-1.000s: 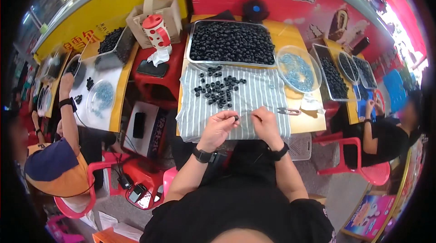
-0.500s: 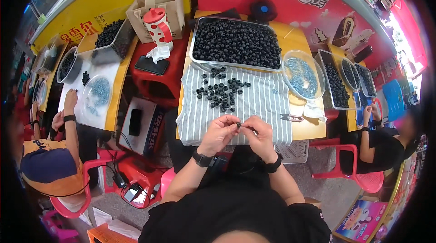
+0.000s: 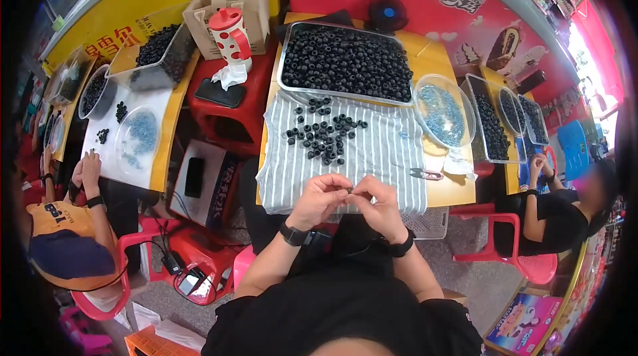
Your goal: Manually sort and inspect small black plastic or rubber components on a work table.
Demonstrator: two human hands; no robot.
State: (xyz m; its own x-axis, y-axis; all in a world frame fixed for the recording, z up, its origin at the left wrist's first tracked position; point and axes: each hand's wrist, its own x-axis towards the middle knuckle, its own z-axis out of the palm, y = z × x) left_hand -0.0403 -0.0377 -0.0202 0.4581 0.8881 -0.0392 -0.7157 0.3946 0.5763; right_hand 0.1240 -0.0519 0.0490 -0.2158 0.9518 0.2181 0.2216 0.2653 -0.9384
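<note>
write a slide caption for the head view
Both hands, left hand and right hand, pinch a small dark bead over a striped cloth.

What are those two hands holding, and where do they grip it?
A small dark bead, pinched between the fingertips of the left hand and right hand; exact grip spot too small to tell.

Two hands (image 3: pixel 352 198), one metal tray (image 3: pixel 287 57) (dark beads too many to count).

Striped cloth (image 3: pixel 372 156) on yellow table (image 3: pixel 458 191)
</note>
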